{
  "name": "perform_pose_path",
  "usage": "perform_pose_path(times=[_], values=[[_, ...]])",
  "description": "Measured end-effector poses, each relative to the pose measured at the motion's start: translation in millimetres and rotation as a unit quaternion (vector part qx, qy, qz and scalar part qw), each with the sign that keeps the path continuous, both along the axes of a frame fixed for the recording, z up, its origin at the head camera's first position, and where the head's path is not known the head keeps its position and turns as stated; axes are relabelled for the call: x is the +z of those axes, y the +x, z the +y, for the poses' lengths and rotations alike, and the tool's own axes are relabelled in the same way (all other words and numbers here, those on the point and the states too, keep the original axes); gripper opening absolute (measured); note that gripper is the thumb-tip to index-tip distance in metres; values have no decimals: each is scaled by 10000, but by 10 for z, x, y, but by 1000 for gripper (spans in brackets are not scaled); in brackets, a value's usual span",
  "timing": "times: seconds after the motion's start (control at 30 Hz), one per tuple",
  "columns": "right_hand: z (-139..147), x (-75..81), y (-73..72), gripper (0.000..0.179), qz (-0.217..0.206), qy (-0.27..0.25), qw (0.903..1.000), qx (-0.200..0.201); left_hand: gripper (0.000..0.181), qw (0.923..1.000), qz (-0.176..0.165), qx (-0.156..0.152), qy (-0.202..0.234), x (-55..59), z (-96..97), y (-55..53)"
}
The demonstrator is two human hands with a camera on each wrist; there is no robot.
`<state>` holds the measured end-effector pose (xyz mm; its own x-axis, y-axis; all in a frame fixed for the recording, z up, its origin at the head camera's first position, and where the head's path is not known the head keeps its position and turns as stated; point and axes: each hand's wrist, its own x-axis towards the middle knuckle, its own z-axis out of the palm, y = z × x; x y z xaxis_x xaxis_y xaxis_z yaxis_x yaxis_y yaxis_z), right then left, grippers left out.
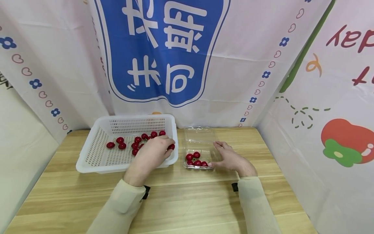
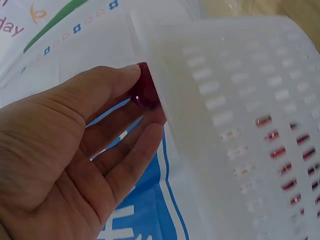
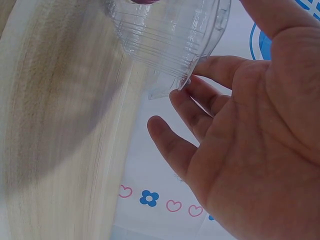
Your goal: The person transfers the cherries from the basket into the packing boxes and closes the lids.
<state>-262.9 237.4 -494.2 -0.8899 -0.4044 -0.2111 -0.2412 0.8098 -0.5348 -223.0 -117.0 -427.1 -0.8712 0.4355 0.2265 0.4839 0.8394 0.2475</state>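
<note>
My left hand (image 1: 153, 151) reaches over the right rim of a white perforated basket (image 1: 97, 164). Between its thumb and fingers it pinches a dark red cherry (image 2: 145, 90), close beside the basket's wall in the left wrist view. Several more cherries (image 1: 137, 139) lie on the basket floor, partly hidden by this hand. To the right stands a clear plastic clamshell box (image 1: 200, 148), lid folded back, with several cherries (image 1: 197, 163) gathered toward its front. My right hand (image 1: 229, 157) holds the box's right side, thumb at the front corner and fingers farther back along the rim.
Basket and box stand side by side on a wooden table (image 1: 187, 201), near its back edge. A printed cloth (image 1: 222, 91) hangs right behind them. More cloth (image 1: 315, 162) hangs along the right side.
</note>
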Motion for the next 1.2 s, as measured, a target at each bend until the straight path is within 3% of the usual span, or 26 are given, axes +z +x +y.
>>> perform_pose_path(times=[0.43,0.83,1.2], values=[[3,-3,-1,116,38,9,10000,33,20,9996,-30,-259,140,-119,344,-65],[4,-13,-4,115,31,20,10000,1,18,9989,-14,-462,128,-269,555,-292],[9,-13,-4,116,-33,-51,10000,-29,20,9984,-213,-476,-214,-374,695,-456]])
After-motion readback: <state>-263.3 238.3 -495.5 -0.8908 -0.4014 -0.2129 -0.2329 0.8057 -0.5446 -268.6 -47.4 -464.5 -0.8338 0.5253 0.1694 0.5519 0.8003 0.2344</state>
